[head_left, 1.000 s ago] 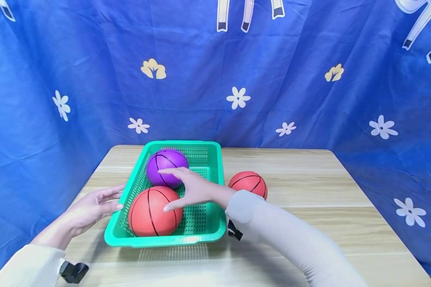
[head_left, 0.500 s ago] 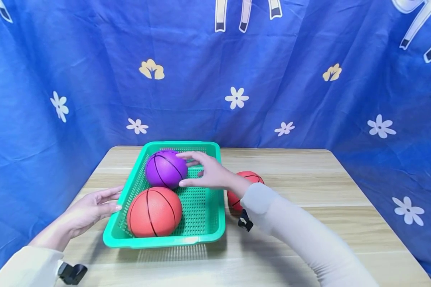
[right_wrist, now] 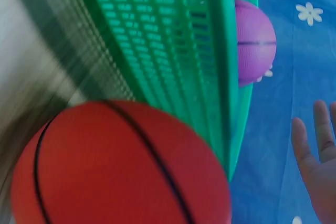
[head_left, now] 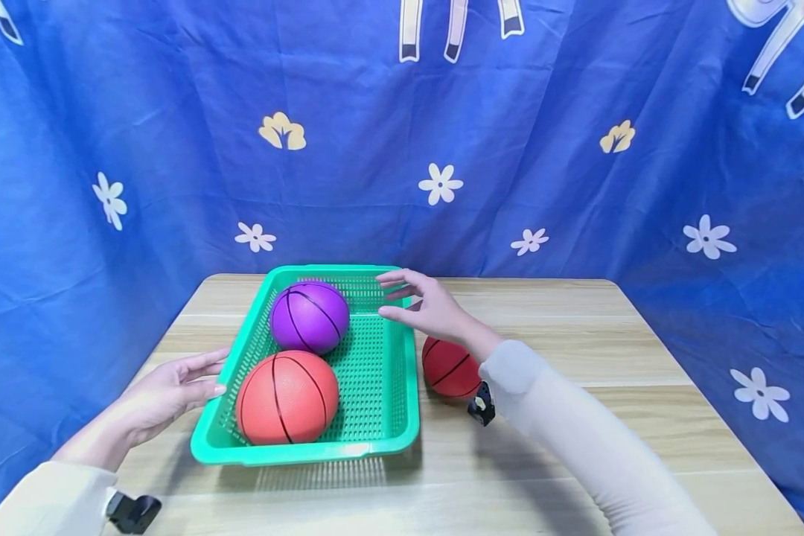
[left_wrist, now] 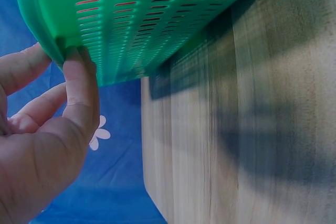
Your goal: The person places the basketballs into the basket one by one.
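Observation:
A green plastic basket (head_left: 368, 447) holds a purple basketball (head_left: 310, 318) toward its back and an orange-red basketball (head_left: 288, 398) at its front left. My left hand (head_left: 167, 394) pinches the basket's left rim; in the left wrist view the thumb lies on one side of that rim and the fingers (left_wrist: 79, 87) on the other. Over the right rim hovers my right hand (head_left: 435, 305), fingers spread and holding nothing. Below its wrist, outside the basket, a red basketball (head_left: 449, 368) rests on the table, partly hidden by the forearm. The right wrist view shows this red basketball close up, beside the basket wall.
The wooden table (head_left: 576, 357) extends to the right of the basket. Behind it hangs a blue curtain (head_left: 348, 201) printed with flowers and animal legs. Each wrist carries a black camera mount, the left one (head_left: 132, 512) near the front edge of view.
My right hand has drawn back from above the two balls in the basket to the right rim, fingers empty. The left hand stays at the rim.

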A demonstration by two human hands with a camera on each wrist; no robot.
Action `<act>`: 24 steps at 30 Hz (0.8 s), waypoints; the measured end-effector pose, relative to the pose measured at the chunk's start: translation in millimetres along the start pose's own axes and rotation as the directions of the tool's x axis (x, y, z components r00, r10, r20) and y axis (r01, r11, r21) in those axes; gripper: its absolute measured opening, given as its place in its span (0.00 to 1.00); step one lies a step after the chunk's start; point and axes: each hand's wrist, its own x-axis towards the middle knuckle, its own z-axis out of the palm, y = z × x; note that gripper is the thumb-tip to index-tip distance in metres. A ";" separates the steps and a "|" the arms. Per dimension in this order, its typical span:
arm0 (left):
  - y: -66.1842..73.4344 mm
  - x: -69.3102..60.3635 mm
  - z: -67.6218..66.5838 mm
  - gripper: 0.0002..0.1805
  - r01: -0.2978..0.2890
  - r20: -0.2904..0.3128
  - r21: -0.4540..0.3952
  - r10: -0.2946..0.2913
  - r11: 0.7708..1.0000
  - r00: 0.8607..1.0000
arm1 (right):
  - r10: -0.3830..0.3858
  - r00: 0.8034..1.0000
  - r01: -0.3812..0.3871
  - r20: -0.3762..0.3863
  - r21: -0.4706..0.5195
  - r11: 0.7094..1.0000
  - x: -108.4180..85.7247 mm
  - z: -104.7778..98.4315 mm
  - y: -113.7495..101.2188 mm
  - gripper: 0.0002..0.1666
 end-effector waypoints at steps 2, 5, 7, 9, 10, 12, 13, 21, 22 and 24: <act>-0.6 -0.1 -0.4 0.40 -0.006 0.003 -0.008 0.006 1.000 1.000 | 0.008 1.000 -0.008 -0.029 -0.009 1.000 -4.2 -6.5 4.7 0.25; -1.0 -0.1 -0.6 0.40 -0.011 0.005 -0.015 0.011 1.000 1.000 | 0.018 0.997 -0.019 -0.075 -0.017 1.000 -11.2 -15.7 10.9 0.22; -1.1 -0.1 -0.6 0.40 -0.012 0.005 -0.014 0.012 1.000 1.000 | 0.025 0.994 -0.028 -0.102 -0.026 0.999 -15.5 -21.1 15.5 0.21; -1.2 -0.1 -0.6 0.40 -0.012 0.003 -0.011 0.012 1.000 1.000 | 0.035 0.991 -0.041 -0.128 -0.041 0.998 -19.8 -25.8 19.6 0.19; -1.3 -0.1 -0.6 0.40 -0.011 0.003 -0.011 0.011 1.000 1.000 | 0.043 0.989 -0.050 -0.139 -0.047 0.998 -21.9 -27.9 21.9 0.19; -1.6 -0.3 -0.7 0.40 -0.010 0.003 -0.012 0.011 1.000 1.000 | 0.056 0.986 -0.066 -0.156 -0.057 0.996 -26.1 -32.1 26.2 0.18; -1.8 -0.4 -0.8 0.40 -0.009 0.006 -0.014 0.009 1.000 1.000 | 0.063 0.985 -0.073 -0.163 -0.060 0.995 -28.4 -34.1 28.2 0.18; -2.9 0.2 -1.0 0.39 -0.011 0.015 -0.027 0.011 1.000 1.000 | 0.081 0.977 -0.102 -0.199 -0.096 0.990 -50.6 -45.0 16.2 0.16; -2.9 0.3 -1.1 0.39 -0.011 0.015 -0.026 0.012 1.000 1.000 | 0.088 0.975 -0.110 -0.203 -0.101 0.989 -53.4 -45.7 13.5 0.16; -2.8 0.5 -1.4 0.40 -0.010 0.014 -0.024 0.011 1.000 1.000 | 0.102 0.972 -0.125 -0.211 -0.100 0.987 -58.4 -46.9 11.9 0.17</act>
